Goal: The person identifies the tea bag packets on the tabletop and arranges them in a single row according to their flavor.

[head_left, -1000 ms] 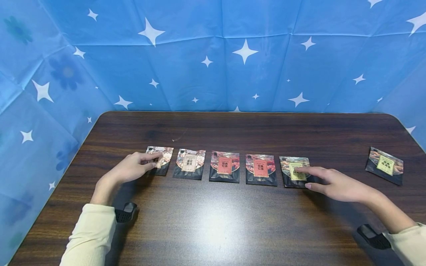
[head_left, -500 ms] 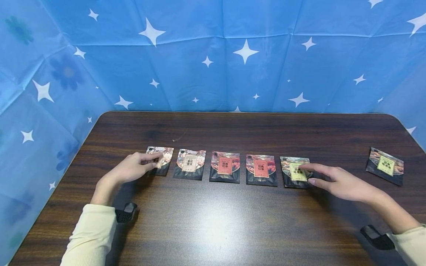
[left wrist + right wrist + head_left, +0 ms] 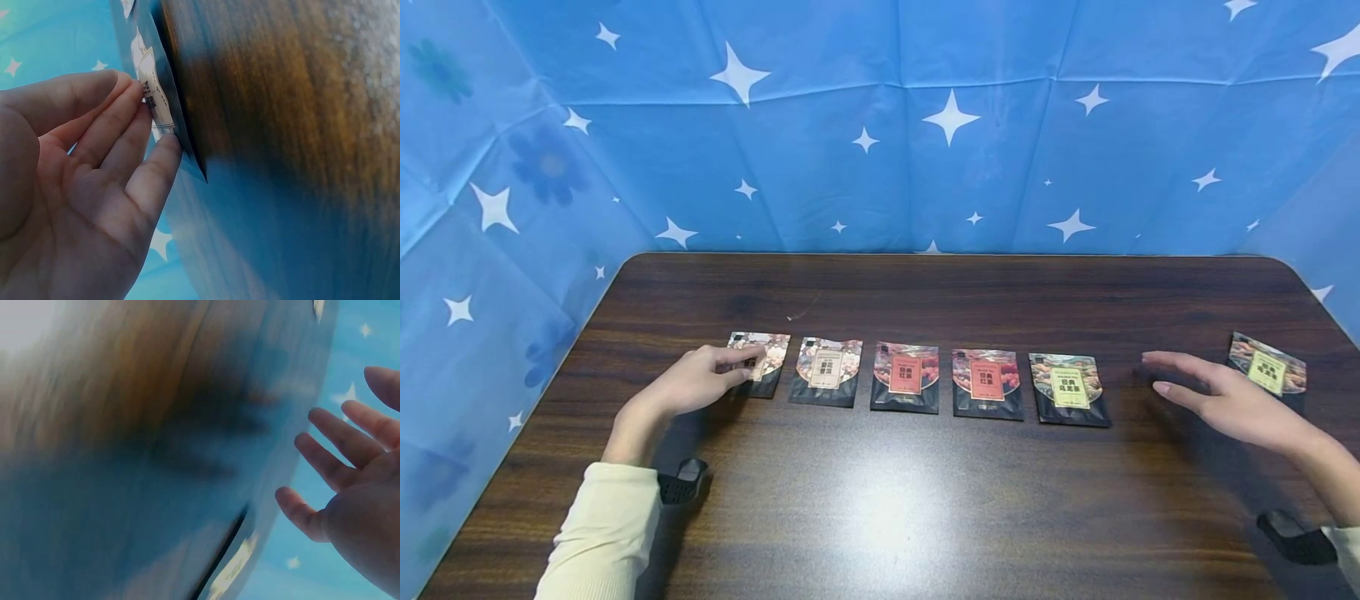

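My left hand rests its fingertips on the leftmost tea sachet, which has a pale floral top and lies flat on the table. The left wrist view has its relaxed fingers touching the sachet's label side. Four more form a row with it: a pale-labelled sachet, two red-labelled sachets and a yellow-labelled sachet. Holding nothing, my right hand hovers over the table with fingers spread. It partly covers a slanted yellow-labelled sachet at the far right.
The dark wood-grain table has rounded far corners. Behind it hangs a blue cloth with white stars. A black wrist strap shows by the left sleeve, and another black strap by the right one.
My right hand has left the yellow-labelled sachet at the row's right end and moved right towards the slanted one. The left hand has stayed on the leftmost sachet.
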A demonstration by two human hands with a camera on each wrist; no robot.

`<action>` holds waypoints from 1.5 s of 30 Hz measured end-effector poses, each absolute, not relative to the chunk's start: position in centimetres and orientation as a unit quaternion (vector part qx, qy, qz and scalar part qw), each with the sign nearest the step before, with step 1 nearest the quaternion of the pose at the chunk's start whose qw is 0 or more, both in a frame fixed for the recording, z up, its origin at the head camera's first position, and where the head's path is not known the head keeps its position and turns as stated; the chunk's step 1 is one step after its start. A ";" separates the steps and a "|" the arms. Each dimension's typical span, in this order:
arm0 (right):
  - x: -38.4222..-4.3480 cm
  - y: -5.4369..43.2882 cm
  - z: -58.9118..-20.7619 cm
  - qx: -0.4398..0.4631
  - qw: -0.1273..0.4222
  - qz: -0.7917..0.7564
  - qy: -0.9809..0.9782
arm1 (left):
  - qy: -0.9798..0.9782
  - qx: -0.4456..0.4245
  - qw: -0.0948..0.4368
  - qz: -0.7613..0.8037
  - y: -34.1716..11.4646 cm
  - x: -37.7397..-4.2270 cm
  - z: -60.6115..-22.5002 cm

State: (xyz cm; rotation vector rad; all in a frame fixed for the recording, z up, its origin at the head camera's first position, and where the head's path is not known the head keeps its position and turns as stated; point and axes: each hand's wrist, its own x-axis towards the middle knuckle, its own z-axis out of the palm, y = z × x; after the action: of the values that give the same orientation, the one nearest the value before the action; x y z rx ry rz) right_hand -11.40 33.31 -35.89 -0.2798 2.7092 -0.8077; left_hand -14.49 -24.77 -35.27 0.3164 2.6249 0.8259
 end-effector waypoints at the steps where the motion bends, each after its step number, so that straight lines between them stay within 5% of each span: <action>1: -11.6 34.2 -36.4 -0.088 0.146 -0.280 0.945 | 0.931 0.113 0.185 0.293 -24.8 -14.5 -35.3; 13: -13.5 45.1 -43.5 0.011 0.037 -0.233 0.972 | 0.930 0.113 0.188 0.295 -24.8 -14.5 -35.4; 45: -12.3 45.6 -43.8 0.065 0.030 -0.227 0.971 | 0.932 0.113 0.185 0.291 -24.7 -14.5 -35.2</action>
State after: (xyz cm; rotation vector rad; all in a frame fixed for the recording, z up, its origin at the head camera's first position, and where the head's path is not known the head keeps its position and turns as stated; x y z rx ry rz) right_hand -12.35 45.59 -43.75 0.2017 2.9936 -0.7002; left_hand -14.49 -24.71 -35.23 0.3182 2.6255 0.8201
